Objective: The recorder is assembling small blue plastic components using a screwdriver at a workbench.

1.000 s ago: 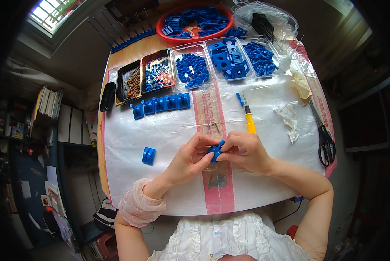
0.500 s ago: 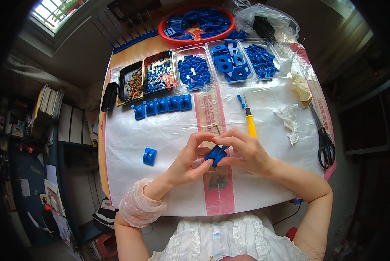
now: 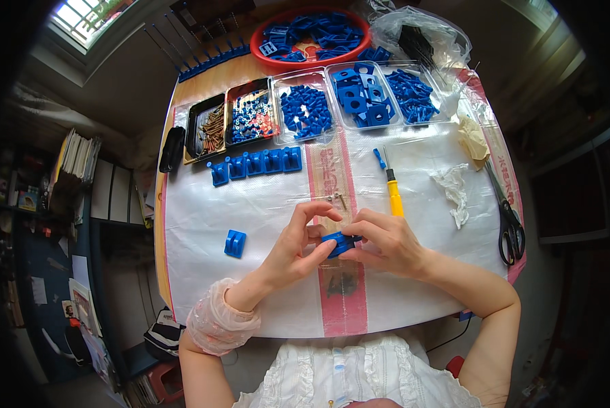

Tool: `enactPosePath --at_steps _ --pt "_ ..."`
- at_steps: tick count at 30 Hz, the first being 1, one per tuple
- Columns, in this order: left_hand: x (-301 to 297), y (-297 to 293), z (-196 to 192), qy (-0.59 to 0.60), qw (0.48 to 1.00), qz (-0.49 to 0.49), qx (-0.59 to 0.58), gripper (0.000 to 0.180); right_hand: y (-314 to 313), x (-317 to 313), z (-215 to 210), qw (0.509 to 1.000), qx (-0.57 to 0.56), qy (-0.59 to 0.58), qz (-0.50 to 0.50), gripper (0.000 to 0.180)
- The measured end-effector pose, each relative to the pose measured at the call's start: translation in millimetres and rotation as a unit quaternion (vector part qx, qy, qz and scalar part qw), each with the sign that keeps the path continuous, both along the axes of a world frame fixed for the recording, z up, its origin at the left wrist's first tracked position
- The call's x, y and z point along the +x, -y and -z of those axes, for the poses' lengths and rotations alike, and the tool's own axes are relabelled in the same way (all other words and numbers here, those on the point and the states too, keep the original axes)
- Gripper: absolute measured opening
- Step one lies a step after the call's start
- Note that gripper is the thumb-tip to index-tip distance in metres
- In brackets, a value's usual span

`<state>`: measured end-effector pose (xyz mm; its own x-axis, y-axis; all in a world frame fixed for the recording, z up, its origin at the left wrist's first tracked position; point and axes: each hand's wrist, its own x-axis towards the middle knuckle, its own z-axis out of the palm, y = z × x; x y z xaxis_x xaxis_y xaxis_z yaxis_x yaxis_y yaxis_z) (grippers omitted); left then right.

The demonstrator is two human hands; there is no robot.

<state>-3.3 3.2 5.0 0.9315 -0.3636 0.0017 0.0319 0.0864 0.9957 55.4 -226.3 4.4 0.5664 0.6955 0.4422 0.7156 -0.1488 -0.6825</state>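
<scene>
White woven sheeting (image 3: 203,217), crossed by a pink-edged printed stripe, covers the table under my head-mounted view. At the far edge stands a red basin (image 3: 257,49) filled with blue parts. Nearer, a row of trays spans the surface; from left to right I identify bronze-coloured screws (image 3: 213,129), small nuts (image 3: 252,117), small blue pegs (image 3: 305,111), square blue plates (image 3: 363,96) and slender blue pieces (image 3: 412,95).

Workpiece position: I locate the blue workpiece (image 3: 344,245) between both hands, above the stripe, near the front of the table.

Left hand (image 3: 293,248): thumb pressed against the left end of the workpiece; index finger arched above it, tip apart. Contact by the remaining fingers is partly hidden from me.

Right hand (image 3: 388,243): thumb and fingertips closed narrowly on the right end of the workpiece.

Adjacent items: two loose screws (image 3: 342,201) lie just beyond the fingers. A yellow-handled screwdriver (image 3: 395,197) lies beyond the right hand, a small blue piece (image 3: 380,158) beside its shaft. Left of the left hand rests a single blue bracket (image 3: 234,243); five similar brackets (image 3: 254,163) stand in a row before the trays.
</scene>
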Motion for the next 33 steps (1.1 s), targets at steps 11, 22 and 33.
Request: enactPosePath --at_steps 11,22,33 --pt "5 -4 6 0.006 0.994 -0.108 0.016 0.019 0 -1 0 0.996 0.005 0.089 0.016 0.032" --pt "16 -8 -12 0.162 0.912 -0.194 0.324 0.014 4 -2 0 0.990 -0.011 0.139 -0.005 0.032" --pt "38 0 -20 0.273 0.850 -0.140 0.428 0.010 6 1 0 0.987 -0.001 0.162 0.002 0.032"
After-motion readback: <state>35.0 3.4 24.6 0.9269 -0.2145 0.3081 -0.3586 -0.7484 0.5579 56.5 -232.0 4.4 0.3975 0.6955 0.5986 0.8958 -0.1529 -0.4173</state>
